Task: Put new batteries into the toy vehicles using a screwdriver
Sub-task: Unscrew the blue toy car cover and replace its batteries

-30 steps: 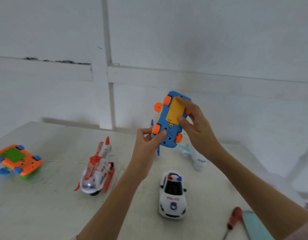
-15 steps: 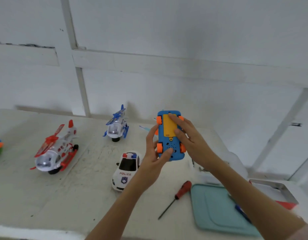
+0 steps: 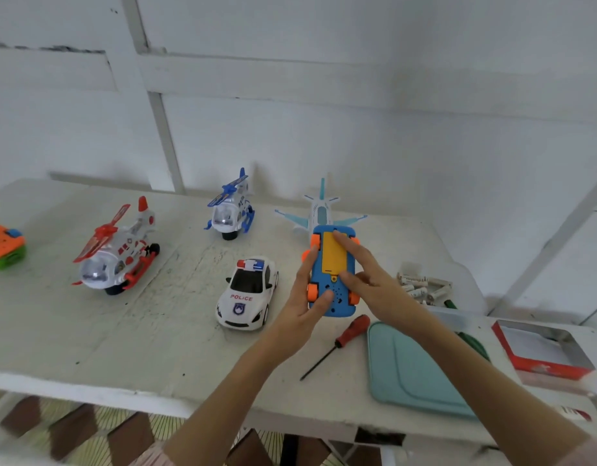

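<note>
I hold a blue toy car (image 3: 334, 294) with orange wheels upside down, its yellow battery cover (image 3: 331, 255) facing me. My left hand (image 3: 307, 304) grips the car's lower left side, thumb on its underside. My right hand (image 3: 371, 280) holds the right side, with the index finger laid across the yellow cover. A red-handled screwdriver (image 3: 341, 341) lies on the table just below the car. Several white batteries (image 3: 421, 287) lie in a heap to the right.
On the white table (image 3: 89, 331) stand a police car (image 3: 248, 294), a red helicopter (image 3: 117, 253), a blue helicopter (image 3: 230, 210), a pale plane (image 3: 320, 210) and an orange-green toy (image 3: 3, 243) at far left. A teal tray (image 3: 411, 368) and red box (image 3: 542, 348) lie right.
The car and both hands have come down lower, close over the table near the screwdriver. My view has tilted down and pulled back, showing the batteries and red box.
</note>
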{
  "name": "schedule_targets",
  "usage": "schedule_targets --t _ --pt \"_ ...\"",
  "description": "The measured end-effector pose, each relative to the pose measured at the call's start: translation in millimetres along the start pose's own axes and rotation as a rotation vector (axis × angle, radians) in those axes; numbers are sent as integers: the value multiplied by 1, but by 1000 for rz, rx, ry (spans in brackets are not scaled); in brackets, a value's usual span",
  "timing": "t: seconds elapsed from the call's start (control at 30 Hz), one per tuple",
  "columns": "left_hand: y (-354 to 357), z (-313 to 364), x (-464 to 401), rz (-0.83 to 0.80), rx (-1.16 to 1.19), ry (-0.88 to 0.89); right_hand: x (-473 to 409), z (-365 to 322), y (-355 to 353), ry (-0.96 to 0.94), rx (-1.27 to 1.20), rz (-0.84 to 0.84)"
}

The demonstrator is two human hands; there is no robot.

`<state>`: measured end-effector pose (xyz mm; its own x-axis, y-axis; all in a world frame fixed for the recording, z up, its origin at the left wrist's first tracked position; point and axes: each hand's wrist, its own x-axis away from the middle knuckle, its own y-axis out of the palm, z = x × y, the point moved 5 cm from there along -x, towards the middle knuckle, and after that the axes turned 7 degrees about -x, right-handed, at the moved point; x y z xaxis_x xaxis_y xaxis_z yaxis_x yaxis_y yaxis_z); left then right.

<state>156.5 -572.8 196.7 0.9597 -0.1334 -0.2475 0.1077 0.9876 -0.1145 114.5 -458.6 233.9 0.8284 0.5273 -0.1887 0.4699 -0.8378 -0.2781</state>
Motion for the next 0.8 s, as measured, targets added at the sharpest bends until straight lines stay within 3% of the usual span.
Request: schedule_targets --t 0.3,0.8 --pt "1 -17 4 -58 -65 -44 5 16 2 69 20 -68" --pt "-5 -24 8 30 -141 -15 -1 28 12 105 44 -38"
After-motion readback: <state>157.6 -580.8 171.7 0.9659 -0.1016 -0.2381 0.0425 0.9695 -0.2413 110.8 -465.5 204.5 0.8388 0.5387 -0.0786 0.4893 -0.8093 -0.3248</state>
